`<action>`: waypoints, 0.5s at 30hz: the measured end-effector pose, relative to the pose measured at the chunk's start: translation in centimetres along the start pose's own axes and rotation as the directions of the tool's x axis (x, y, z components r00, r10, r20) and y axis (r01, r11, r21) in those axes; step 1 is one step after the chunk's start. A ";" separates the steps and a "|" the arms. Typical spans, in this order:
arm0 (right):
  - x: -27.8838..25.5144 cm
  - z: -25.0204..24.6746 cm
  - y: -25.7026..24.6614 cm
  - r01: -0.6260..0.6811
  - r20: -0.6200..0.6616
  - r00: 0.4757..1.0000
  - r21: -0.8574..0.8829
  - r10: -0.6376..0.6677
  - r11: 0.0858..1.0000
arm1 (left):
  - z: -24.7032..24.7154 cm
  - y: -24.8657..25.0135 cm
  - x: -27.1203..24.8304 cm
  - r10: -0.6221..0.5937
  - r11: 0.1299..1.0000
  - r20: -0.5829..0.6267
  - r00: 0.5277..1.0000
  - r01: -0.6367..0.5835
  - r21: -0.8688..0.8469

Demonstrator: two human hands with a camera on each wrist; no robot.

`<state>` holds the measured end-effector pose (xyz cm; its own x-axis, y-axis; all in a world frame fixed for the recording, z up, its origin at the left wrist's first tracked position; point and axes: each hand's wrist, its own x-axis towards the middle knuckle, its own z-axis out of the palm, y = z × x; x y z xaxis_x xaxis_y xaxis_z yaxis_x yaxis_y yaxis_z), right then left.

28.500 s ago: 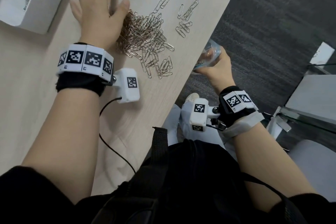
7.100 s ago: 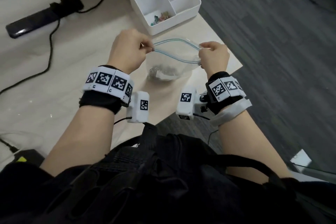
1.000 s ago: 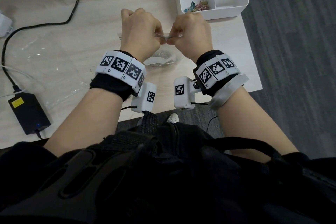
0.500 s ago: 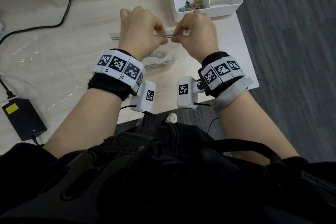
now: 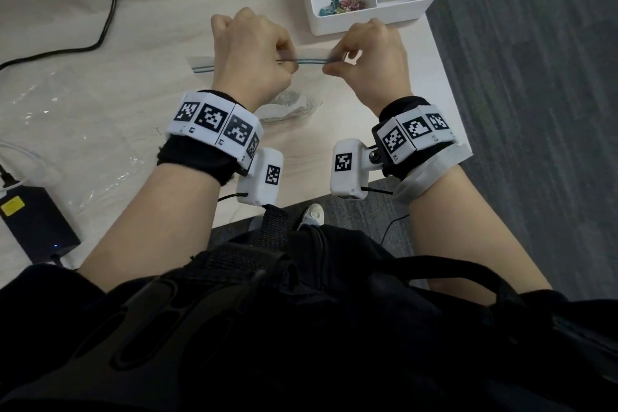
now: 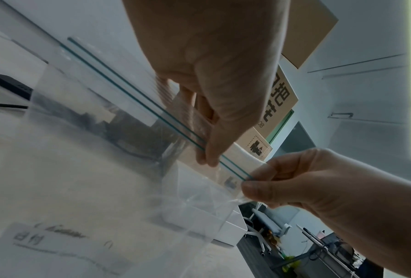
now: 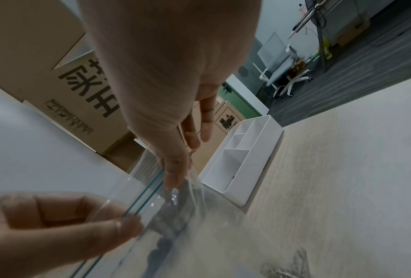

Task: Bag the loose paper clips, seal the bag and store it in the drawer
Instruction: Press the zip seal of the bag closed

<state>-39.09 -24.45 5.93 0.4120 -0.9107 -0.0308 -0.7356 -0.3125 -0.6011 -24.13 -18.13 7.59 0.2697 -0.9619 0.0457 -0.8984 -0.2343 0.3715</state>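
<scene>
Above the desk (image 5: pixel 431 84), the left hand (image 5: pixel 254 57) and right hand (image 5: pixel 371 60) pinch the bag (image 5: pixel 200 64) along its level zip strip (image 5: pixel 309 60), side by side.

An office: a pale wood-grain bench (image 5: pixel 100 104) stands on grey carpet flooring (image 5: pixel 535 110), a white plastic compartmented desk organiser (image 5: pixel 404 0) sits at its far right corner, white wheeled office chairs (image 7: pixel 285 75) stand beyond, and printed brown cardboard cartons (image 7: pixel 57 75) are stacked behind (storage, seemingly).
</scene>
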 end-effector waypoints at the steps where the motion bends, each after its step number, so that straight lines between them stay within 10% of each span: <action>1: 0.1 0.1 0.0 0.001 0.001 1.000 -0.007 -0.001 1.000 | 0.1 0.2 0.0 0.009 1.000 0.006 1.000 -0.009 0.003; 15: 0.0 0.1 -0.4 0.107 0.055 0.993 -0.032 -0.105 0.994 | 0.2 1.0 -0.2 0.027 0.999 0.009 1.000 -0.027 -0.041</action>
<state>-38.71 -24.28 6.09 0.5163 -0.8563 -0.0116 -0.7040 -0.4166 -0.5751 -25.12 -18.16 7.74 0.2423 -0.9690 0.0477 -0.8902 -0.2025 0.4081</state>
